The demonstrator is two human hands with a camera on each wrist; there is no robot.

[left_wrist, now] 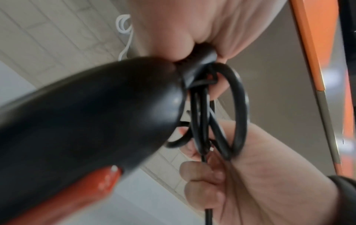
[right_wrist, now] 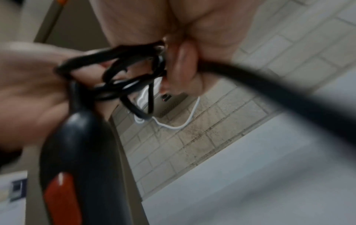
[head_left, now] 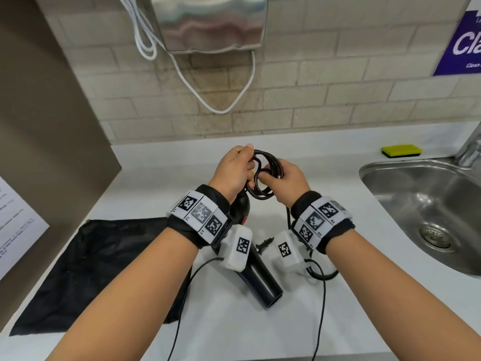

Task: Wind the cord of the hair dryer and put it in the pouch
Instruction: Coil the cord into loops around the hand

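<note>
A black hair dryer (head_left: 256, 277) with a red switch hangs nozzle-down over the white counter, its handle end (left_wrist: 96, 114) up between my hands. Its black cord (head_left: 265, 173) is coiled in several loops above the handle. My left hand (head_left: 234, 170) grips the coil's left side where the cord leaves the handle (left_wrist: 200, 60). On the right side of the loops (right_wrist: 123, 71), my right hand (head_left: 289, 181) pinches them. The loose cord runs down past my right wrist to the plug (head_left: 265, 243) lying on the counter. The black pouch (head_left: 96, 272) lies flat at the left.
A steel sink (head_left: 429, 209) with a tap is set into the counter at the right, a yellow-green sponge (head_left: 402, 150) behind it. A metal wall unit (head_left: 210, 22) with white cables hangs on the tiled wall. A brown panel bounds the left side.
</note>
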